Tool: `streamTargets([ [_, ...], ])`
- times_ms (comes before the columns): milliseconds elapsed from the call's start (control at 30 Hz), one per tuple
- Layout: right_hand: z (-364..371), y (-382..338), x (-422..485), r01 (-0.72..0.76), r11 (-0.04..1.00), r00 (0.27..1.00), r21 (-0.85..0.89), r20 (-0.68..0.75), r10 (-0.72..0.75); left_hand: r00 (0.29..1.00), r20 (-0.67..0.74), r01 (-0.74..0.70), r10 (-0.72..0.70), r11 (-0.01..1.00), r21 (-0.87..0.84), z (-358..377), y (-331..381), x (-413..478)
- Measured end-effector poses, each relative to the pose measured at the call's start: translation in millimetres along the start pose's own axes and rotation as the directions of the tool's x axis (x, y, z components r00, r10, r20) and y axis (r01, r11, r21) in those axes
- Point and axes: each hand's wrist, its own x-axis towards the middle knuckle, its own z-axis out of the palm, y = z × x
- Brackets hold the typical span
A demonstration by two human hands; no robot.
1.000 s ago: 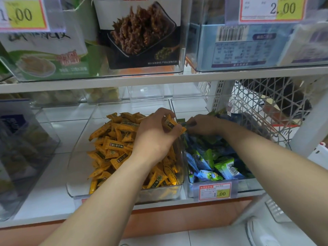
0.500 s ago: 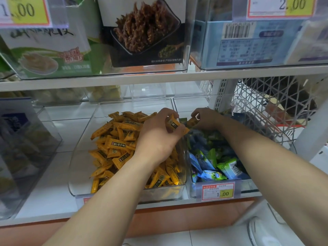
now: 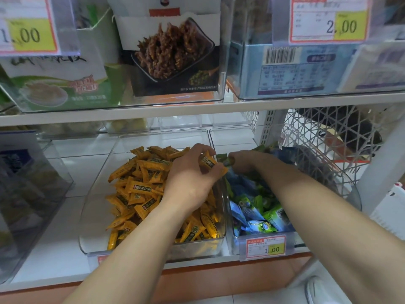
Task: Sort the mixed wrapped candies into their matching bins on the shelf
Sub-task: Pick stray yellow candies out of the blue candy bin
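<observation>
The one camera sits on my head, facing forward and down, close to the lower shelf. The upper shelf crosses the view's top.

Two hands show: the left hand and the right hand. Under them stand two clear plastic bins, the orange-filled bin and the blue-and-green-filled bin. The orange wrapped candies run to dozens, too many to count; the blue and green wrapped candies are fewer. The left hand pinches one single orange candy; the right apparently pinches one green wrapped candy. There are three yellow-and-red price tags: the upper 1.00 tag and the 2.00 tag above the hands, and the bin tag below the right hand. One white lattice basket is beyond the right hand.
</observation>
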Motion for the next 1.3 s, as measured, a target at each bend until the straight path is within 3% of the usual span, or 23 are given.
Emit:
streamTargets([
  [100, 4.0, 2.3, 0.7, 0.054, 0.999, 0.997, 0.002, -0.050, -0.054, 1.000, 0.001, 0.002, -0.002, 1.000, -0.004, 0.8, -1.7, 0.9],
  [233, 7.5, 1.3, 2.0, 0.145, 0.982, 0.989, 0.118, 0.021, -0.149, 1.000, 0.001, 0.023, -0.023, 1.000, -0.004, 2.4, -2.8, 2.8],
  [333, 7.2, -2.0, 4.7, 0.155, 0.985, 0.987, 0.073, 0.032, -0.158, 0.999, 0.002, 0.051, -0.051, 0.998, -0.022, 2.9, -3.1, 2.6],
  [433, 7.1, 3.3, 1.2, 0.158, 0.987, 0.986, 0.026, -0.051, -0.157, 0.998, 0.001, 0.070, -0.070, 0.997, -0.044, 2.6, -2.4, 1.9],
  [500, 3.9, 13.1, -3.4, 0.181, 0.972, 0.977, 0.152, -0.145, -0.159, 0.997, 0.005, 0.073, -0.073, 0.996, -0.060, 2.2, -2.3, 1.3],
  [600, -7.5, 27.4, -16.3, 0.221, 0.891, 0.954, 0.396, -0.278, -0.113, 0.997, 0.014, 0.076, -0.075, 0.995, -0.067, 1.1, -2.2, 0.8],
  [867, -23.7, 45.2, -60.3, 0.342, 0.658, 0.909, 0.671, -0.415, -0.050, 0.995, -0.028, 0.093, -0.096, 0.991, -0.093, -0.8, 1.9, 0.4],
  [1033, -27.7, 45.9, -80.4, 0.356, 0.416, 0.934, 0.837, -0.330, -0.135, 0.995, -0.053, 0.075, -0.080, 0.992, -0.097, 1.3, 9.1, 1.0],
  [1133, -27.3, 49.1, -87.8, 0.281, 0.347, 0.958, 0.895, -0.237, -0.163, 0.998, -0.031, 0.053, -0.056, 0.994, -0.097, 4.4, 15.6, 0.5],
  [1167, -27.8, 50.0, -89.8, 0.279, 0.381, 0.958, 0.881, -0.229, -0.172, 0.998, -0.023, 0.056, -0.058, 0.993, -0.102, 5.9, 17.5, 0.0],
  [1300, -35.8, 49.1, -101.6, 0.292, 0.769, 0.944, 0.569, -0.298, -0.138, 0.995, -0.024, 0.095, -0.099, 0.987, -0.132, 9.8, 23.1, -0.9],
])
